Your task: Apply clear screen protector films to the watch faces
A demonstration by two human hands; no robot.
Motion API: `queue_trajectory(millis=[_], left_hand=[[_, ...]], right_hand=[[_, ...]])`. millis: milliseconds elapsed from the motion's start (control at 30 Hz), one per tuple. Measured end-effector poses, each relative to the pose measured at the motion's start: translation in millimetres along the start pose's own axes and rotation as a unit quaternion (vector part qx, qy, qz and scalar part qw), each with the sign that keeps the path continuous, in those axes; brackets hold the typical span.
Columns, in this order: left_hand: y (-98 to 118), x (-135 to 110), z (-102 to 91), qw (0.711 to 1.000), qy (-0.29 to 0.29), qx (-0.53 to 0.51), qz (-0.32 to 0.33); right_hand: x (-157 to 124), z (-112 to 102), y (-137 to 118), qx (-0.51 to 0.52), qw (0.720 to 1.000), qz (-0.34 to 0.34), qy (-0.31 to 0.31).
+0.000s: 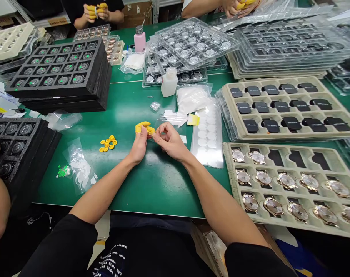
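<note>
My left hand [140, 144] is raised over the green table [129, 111] with yellow finger cots on several fingertips, its fingers curled. My right hand [169, 140] is bare and meets it, pinching at a yellow finger cot [150, 130] on a left fingertip. A small pile of loose yellow finger cots [108, 143] lies to the left of my hands. A sheet of round white stickers [207, 132] lies just right of my right hand.
A beige tray of watch cases [290, 184] sits at the right, another with black parts [281, 105] behind it. Black foam trays [62, 71] stack at the left. White bottle [169, 81], pink bottle [139, 39], plastic bags. Other people's hands [97, 11] work at the far edge.
</note>
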State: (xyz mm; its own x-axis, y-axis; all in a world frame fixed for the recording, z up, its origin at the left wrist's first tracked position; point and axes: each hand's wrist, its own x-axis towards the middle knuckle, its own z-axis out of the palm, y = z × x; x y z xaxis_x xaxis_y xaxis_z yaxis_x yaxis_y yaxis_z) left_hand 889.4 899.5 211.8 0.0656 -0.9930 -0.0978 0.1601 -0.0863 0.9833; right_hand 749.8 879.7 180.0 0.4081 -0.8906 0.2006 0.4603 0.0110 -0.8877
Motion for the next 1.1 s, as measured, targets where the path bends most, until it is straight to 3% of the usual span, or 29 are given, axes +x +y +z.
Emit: queue_trajectory(millis=[167, 400, 633, 833, 1000, 1100], left_hand=[[11, -5, 8.2, 0.995, -0.019, -0.088, -0.034], [13, -3, 3.8, 0.999, -0.041, -0.009, -0.007], [18, -9, 2.2, 0.987, -0.139, 0.003, -0.082], [17, -10, -6.8, 0.970, -0.216, 0.076, -0.079], [20, -12, -14.2, 0.956, -0.276, 0.062, -0.083], [27, -17, -15.3, 0.917, -0.367, 0.087, -0.133]], right_hand=[[-1, 0, 6, -0.039, 0.999, -0.028, 0.006], [4, 0, 12, -0.013, 0.996, -0.071, 0.049], [2, -2, 0, 0.053, 0.998, -0.015, -0.031], [-3, 3, -5, 0.028, 1.000, 0.003, -0.012], [-3, 6, -6, 0.051, 0.999, 0.002, -0.010], [-5, 9, -8, 0.051, 0.999, 0.017, 0.007]])
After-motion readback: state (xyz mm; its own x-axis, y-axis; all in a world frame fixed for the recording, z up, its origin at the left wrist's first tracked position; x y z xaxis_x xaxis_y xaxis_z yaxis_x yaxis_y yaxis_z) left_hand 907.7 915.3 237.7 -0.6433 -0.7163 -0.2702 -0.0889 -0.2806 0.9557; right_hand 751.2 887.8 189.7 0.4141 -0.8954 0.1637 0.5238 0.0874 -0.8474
